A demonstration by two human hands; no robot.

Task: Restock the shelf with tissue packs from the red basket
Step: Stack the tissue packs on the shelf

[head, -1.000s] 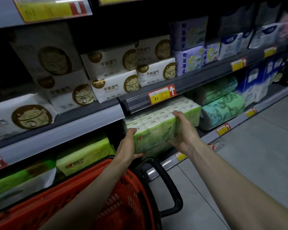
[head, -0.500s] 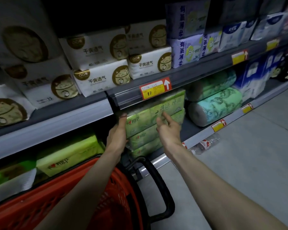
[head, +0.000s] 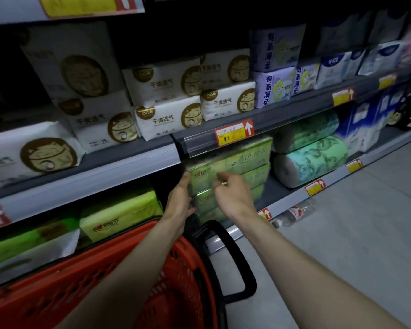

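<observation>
Touching left end of top tissue pack (head: 242, 160), stacked on lower shelf (head: 273, 191), with left hand (head: 178, 205), fingers straight. Holding right hand (head: 233, 195) just before pack's front, fingers loosely curled, empty. Below both, red basket (head: 57, 293).

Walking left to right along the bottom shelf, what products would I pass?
Dim green pack → yellow-green tissue pack → stack of green tissue packs → teal paper rolls → blue-and-white packs.
</observation>
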